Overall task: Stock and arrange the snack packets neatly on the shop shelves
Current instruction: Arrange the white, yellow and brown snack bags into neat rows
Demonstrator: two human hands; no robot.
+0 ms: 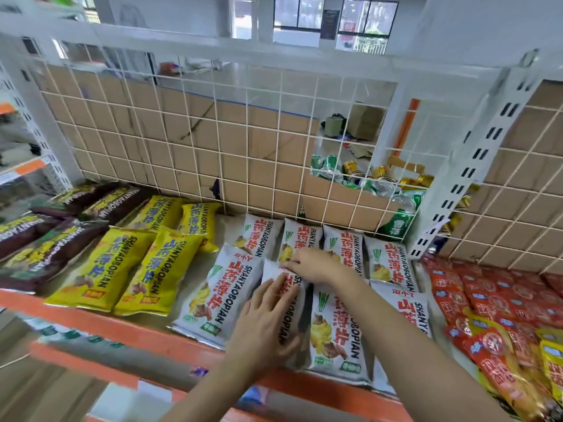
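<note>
The white Shanyaobopian packet (pixel 278 277) being placed lies on the shelf (pixel 122 328) straight ahead of the person, in the front row of the white block. Its long axis runs front to back, from the orange shelf edge toward the wire mesh back (pixel 182 132). It rides partly over the front-row packets on either side rather than sitting flat between them.

The left hand (pixel 265 318) lies on the packet's near half with its fingers straight and together, pressing down. The right hand (pixel 310 264) reaches past it to the far end, where its bent fingertips seem to pinch the top seam. The left hand is therefore nearer the shelf front and the right nearer the back row, so the next nudge probably has to seat the packet into its slot along that front-to-back line.

By count, the white packets number eight: four in the back row and four in front, including the held one, and a further one may sit at the front edge under the right forearm. The yellow packets (pixel 100 269) number four, two behind two. The brown packets (pixel 45 251) show at least four at the far left. The red packets (pixel 475 300) to the right are heaped too loosely to count.
</note>
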